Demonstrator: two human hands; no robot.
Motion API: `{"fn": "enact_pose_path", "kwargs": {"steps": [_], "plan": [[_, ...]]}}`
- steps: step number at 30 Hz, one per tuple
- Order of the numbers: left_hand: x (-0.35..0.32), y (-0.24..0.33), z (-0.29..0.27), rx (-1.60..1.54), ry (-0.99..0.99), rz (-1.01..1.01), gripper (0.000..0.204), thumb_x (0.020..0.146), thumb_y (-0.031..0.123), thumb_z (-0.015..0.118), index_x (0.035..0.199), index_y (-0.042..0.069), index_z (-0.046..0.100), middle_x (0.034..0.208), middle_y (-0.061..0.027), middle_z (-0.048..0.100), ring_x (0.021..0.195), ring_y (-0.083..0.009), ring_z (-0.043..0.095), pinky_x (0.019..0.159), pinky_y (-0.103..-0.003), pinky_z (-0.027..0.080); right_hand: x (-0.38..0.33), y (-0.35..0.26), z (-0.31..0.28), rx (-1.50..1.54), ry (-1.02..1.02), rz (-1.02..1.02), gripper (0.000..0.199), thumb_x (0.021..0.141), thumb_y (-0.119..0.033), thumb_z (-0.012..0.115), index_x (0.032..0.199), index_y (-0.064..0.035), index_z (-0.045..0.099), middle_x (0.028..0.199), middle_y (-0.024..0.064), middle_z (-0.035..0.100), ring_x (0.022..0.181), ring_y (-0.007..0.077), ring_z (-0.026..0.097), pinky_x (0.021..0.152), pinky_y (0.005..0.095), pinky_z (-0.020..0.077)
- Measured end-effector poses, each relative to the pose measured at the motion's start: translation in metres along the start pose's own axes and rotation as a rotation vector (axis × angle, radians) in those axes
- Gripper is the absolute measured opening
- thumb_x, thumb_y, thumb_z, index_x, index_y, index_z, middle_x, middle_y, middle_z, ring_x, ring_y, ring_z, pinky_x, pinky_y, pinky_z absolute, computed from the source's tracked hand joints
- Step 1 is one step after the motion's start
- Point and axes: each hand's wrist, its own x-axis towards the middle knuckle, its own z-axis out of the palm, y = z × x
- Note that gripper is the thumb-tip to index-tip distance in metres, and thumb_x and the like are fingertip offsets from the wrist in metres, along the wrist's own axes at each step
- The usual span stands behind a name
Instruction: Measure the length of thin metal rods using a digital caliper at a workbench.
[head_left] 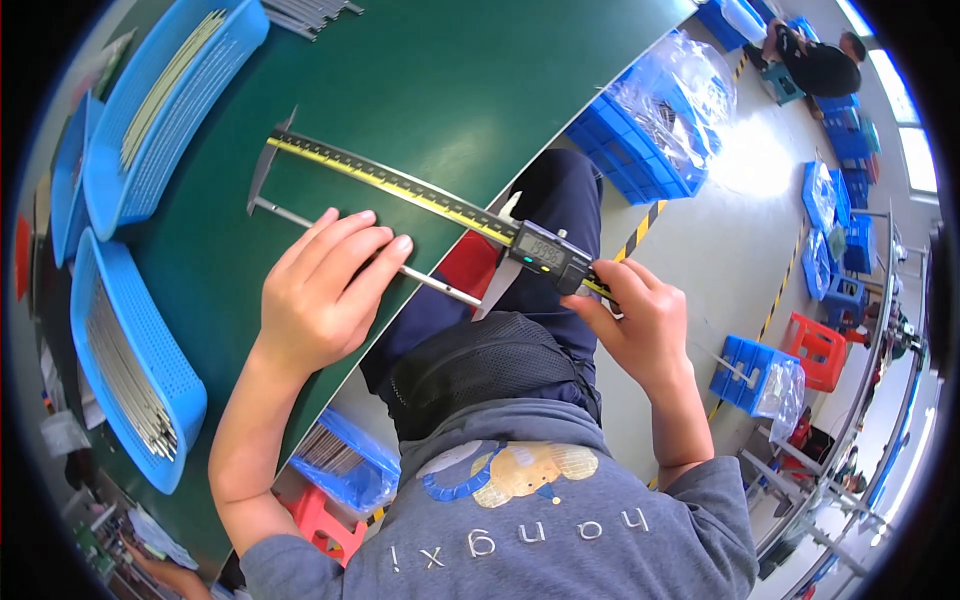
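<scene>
One rod (440,285) between caliper (430,198) jaws, clasped in left hand (322,290); right hand (641,318) pinches caliper end.

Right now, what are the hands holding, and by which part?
Left hand: metal rod, around its middle. Right hand: digital caliper, by the end beside its display.

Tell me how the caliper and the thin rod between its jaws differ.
The caliper is dark with a yellow strip and a small display; the rod is plain and silvery. The caliper is longer, its beam running on past the rod's near end. The right hand grips the caliper, while the left hand covers the rod's middle. Both are straight and slim.
</scene>
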Motion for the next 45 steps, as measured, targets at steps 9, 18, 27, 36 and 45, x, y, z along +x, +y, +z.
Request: {"fn": "enact_pose_path", "kwargs": {"steps": [9, 18, 27, 36, 45], "plan": [[-0.005, -0.002, -0.002, -0.062, -0.01, -0.054, 0.033, 0.068, -0.002, 0.066, 0.101, 0.004, 0.067, 0.098, -0.0108, 0.063, 0.095, -0.0308, 0.063, 0.084, -0.045, 0.052, -0.003, -0.003, 0.0, -0.013, 0.001, -0.043, 0.04, 0.073, -0.036, 0.075, 0.096, -0.0066, 0.061, 0.068, 0.0056, 0.053, 0.053, 0.0239, 0.057, 0.046, 0.0333, 0.0443], [0.001, -0.003, 0.003, -0.087, 0.019, -0.057, 0.027, 0.067, 0.001, 0.068, 0.095, 0.004, 0.067, 0.094, -0.0089, 0.063, 0.092, -0.0286, 0.063, 0.081, -0.042, 0.053, -0.003, -0.001, -0.002, -0.009, -0.003, -0.032, 0.041, 0.073, -0.036, 0.075, 0.097, -0.006, 0.061, 0.069, 0.0062, 0.053, 0.054, 0.0245, 0.058, 0.047, 0.0345, 0.0449], [0.009, -0.002, -0.032, 0.083, 0.036, 0.064, 0.013, 0.069, 0.007, 0.065, 0.081, 0.005, 0.063, 0.089, -0.0079, 0.063, 0.081, -0.0228, 0.064, 0.069, -0.035, 0.056, 0.0, 0.004, -0.005, 0.03, -0.036, -0.017, 0.03, 0.075, -0.02, 0.072, 0.098, -0.0051, 0.06, 0.07, 0.009, 0.054, 0.055, 0.0281, 0.057, 0.048, 0.0357, 0.0443], [0.008, -0.156, -0.102, 0.383, 0.26, -0.455, 0.007, 0.08, 0.008, 0.061, 0.087, 0.007, 0.063, 0.088, -0.0104, 0.06, 0.08, -0.0304, 0.061, 0.066, -0.041, 0.048, 0.001, -0.002, -0.004, 0.098, -0.048, -0.081, 0.027, 0.075, -0.013, 0.072, 0.096, 0.0006, 0.06, 0.069, 0.0113, 0.055, 0.053, 0.025, 0.057, 0.047, 0.0327, 0.0425], [-0.007, -0.185, -0.073, 0.131, 0.24, -0.929, 0.017, 0.08, 0.021, 0.063, 0.086, 0.006, 0.069, 0.085, -0.0137, 0.067, 0.077, -0.0298, 0.065, 0.07, -0.04, 0.05, -0.002, 0.018, 0.001, 0.065, -0.049, -0.012, 0.027, 0.076, -0.01, 0.07, 0.094, 0.0073, 0.059, 0.071, 0.0141, 0.055, 0.058, 0.0231, 0.051, 0.052, 0.0315, 0.0382]]}}
